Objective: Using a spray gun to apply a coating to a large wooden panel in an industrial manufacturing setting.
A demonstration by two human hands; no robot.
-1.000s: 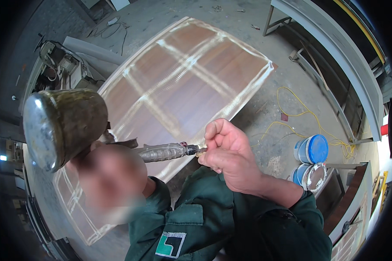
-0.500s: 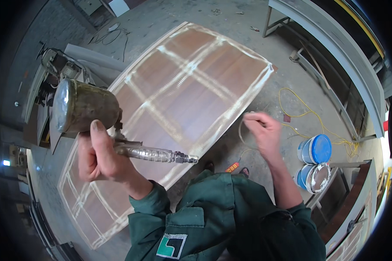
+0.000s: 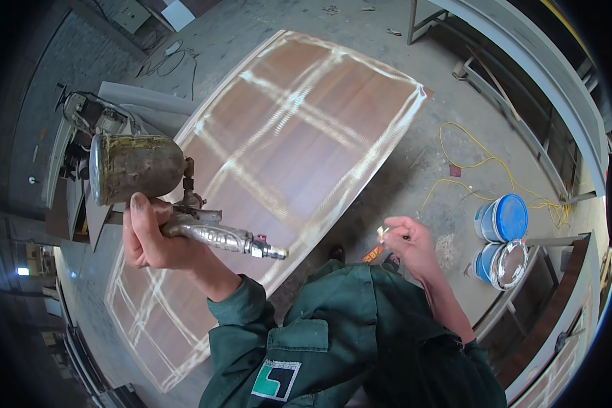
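My left hand [image 3: 146, 234] is closed around a metal spray gun [image 3: 214, 236] with a round, paint-stained cup [image 3: 143, 170] on its side. The gun's handle points right, so its threaded air inlet [image 3: 275, 253] faces my body's middle. My right hand [image 3: 413, 246], fingers curled in a pinch, holds a small metallic hose fitting [image 3: 382, 234] some way right of the inlet, apart from it. Little of the hose itself shows. Beyond both hands lies a large brown panel [image 3: 319, 163] with whitish bands crossing it in a grid and along its edges.
Two paint buckets, one with a blue lid [image 3: 508, 216] and one with a smeared top [image 3: 506, 265], stand at right. A yellow cord [image 3: 496, 160] lies on the floor behind them. Metal frames [image 3: 523, 129] line the right; machinery [image 3: 92, 112] stands at left.
My right hand has come down closer to my body, with the fitting now visible in its fingers. The spray gun has shifted slightly left. The whole view has turned a little.
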